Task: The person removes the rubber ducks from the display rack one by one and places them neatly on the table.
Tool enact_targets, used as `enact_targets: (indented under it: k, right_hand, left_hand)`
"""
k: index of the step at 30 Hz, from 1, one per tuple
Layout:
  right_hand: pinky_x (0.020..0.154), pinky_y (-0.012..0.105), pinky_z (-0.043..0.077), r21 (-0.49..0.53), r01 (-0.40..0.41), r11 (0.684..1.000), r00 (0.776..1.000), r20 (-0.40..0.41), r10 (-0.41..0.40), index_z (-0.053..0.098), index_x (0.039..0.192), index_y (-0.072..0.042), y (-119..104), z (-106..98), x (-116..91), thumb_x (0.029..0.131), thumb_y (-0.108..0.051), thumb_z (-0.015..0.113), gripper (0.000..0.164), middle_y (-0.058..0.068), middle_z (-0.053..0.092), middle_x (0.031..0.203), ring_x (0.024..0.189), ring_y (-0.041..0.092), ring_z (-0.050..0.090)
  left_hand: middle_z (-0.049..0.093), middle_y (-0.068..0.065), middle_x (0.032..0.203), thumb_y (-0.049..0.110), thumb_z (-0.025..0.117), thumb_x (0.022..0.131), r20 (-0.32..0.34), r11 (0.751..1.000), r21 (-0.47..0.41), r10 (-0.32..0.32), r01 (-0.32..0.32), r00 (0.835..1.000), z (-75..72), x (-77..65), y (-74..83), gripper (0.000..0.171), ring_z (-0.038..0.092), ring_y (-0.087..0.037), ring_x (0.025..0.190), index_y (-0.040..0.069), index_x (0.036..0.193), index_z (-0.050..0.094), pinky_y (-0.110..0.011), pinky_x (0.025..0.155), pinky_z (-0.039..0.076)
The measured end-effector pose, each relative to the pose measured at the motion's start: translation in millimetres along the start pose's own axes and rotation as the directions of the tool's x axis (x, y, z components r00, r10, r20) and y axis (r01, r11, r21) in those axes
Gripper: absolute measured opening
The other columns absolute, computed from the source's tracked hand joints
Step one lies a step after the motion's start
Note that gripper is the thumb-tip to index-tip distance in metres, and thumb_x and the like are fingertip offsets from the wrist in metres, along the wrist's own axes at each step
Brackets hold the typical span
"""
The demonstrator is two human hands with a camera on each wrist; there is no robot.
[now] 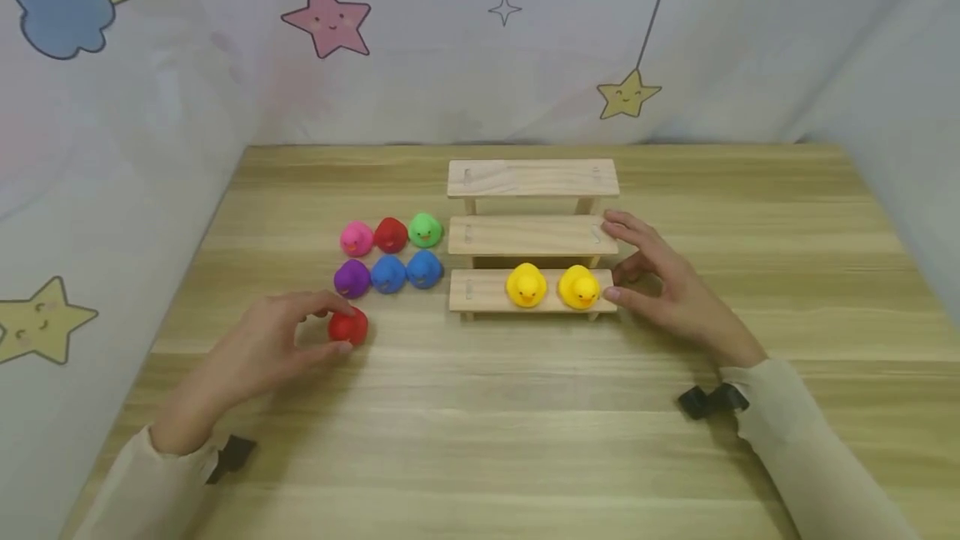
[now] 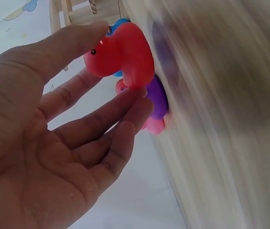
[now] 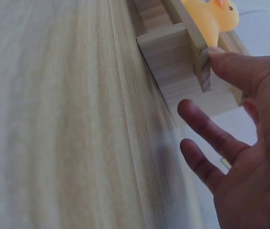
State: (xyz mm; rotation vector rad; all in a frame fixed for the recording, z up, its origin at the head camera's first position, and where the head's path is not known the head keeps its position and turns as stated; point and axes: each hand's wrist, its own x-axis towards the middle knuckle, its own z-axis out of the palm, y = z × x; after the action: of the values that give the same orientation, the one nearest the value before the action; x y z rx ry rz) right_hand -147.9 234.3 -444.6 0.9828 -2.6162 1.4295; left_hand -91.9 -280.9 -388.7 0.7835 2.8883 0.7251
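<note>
My left hand (image 1: 258, 346) pinches a red rubber duck (image 1: 348, 327) between thumb and fingers, in front of the other ducks on the left. In the left wrist view this red duck (image 2: 125, 55) sits at the fingertips; whether its base touches the table I cannot tell. At the right end of a three-tier wooden stand (image 1: 532, 235), my right hand (image 1: 671, 294) spreads its fingers, the thumb touching the end of the lowest step. Two yellow rubber ducks, the left one (image 1: 527, 285) and the right one (image 1: 579, 287), sit on that step.
Left of the stand, several small ducks form two rows: a pink duck (image 1: 356, 238), a red one (image 1: 391, 235) and a green one (image 1: 425, 230) behind, a purple duck (image 1: 352, 279) and two blue ones in front. Printed cloth walls enclose the wooden table (image 1: 495, 440).
</note>
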Motion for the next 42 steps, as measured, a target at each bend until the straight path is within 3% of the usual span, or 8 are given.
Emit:
enact_targets:
  k: [6, 17, 26, 33, 42]
  right_hand:
    - [0.094, 0.018, 0.059, -0.012, 0.001, 1.000, 1.000, -0.010, -0.001, 0.037, 0.167, -0.012, 1.2, -5.4, 4.6, 0.088, 0.010, 0.081, 0.093, 0.006, 0.026, 0.180, 0.098, 0.008, 0.072]
    - [0.093, 0.020, 0.059, 0.021, -0.012, 1.000, 1.000, 0.000, 0.012, 0.037, 0.167, -0.013, 4.7, 7.4, -5.3, 0.090, 0.006, 0.082, 0.092, 0.005, 0.025, 0.179, 0.098, 0.010, 0.071]
    - [0.093, 0.020, 0.060, 0.002, -0.008, 1.000, 1.000, -0.009, 0.008, 0.037, 0.167, -0.013, 5.2, 5.2, -5.0, 0.089, 0.006, 0.082, 0.092, 0.006, 0.028, 0.179, 0.097, 0.011, 0.071]
    - [0.094, 0.018, 0.059, 0.016, 0.005, 1.000, 1.000, -0.030, -0.005, 0.038, 0.166, -0.010, 10.1, 6.1, -10.8, 0.089, 0.008, 0.082, 0.091, 0.009, 0.029, 0.177, 0.095, 0.011, 0.071]
    - [0.094, 0.021, 0.060, 0.040, -0.015, 0.999, 1.000, -0.018, 0.016, 0.038, 0.166, -0.011, 7.7, 9.0, -6.0, 0.089, 0.004, 0.083, 0.090, 0.005, 0.029, 0.178, 0.097, 0.012, 0.073]
  left_hand:
    - [0.082, 0.004, 0.106, 0.013, 0.092, 0.083, -0.007, 1.000, 0.014, -0.010, 0.010, 1.000, -3.3, 5.4, -3.6, 0.034, 0.077, -0.025, 0.099, 0.017, 0.115, 0.079, -0.052, 0.089, 0.063]
    - [0.082, 0.009, 0.105, 0.012, 0.093, 0.081, -0.031, 1.000, 0.029, 0.011, -0.010, 0.999, 2.9, -9.2, -11.6, 0.036, 0.078, -0.021, 0.095, 0.021, 0.113, 0.080, -0.051, 0.087, 0.064]
    - [0.083, 0.005, 0.106, 0.013, 0.093, 0.079, -0.082, 0.999, 0.038, -0.008, 0.011, 0.997, 6.5, -8.1, -10.0, 0.037, 0.079, -0.024, 0.096, 0.020, 0.113, 0.080, -0.050, 0.087, 0.064]
    - [0.082, -0.003, 0.113, 0.017, 0.095, 0.079, -0.178, 0.995, 0.095, 0.050, -0.033, 0.983, 3.7, 4.7, 11.9, 0.038, 0.080, -0.031, 0.106, 0.017, 0.113, 0.077, -0.052, 0.090, 0.064]
    - [0.077, 0.004, 0.116, 0.016, 0.097, 0.078, -0.205, 0.984, 0.102, 0.167, -0.148, 0.964, 8.5, 19.7, 51.0, 0.045, 0.074, -0.021, 0.109, 0.020, 0.117, 0.076, -0.046, 0.092, 0.064]
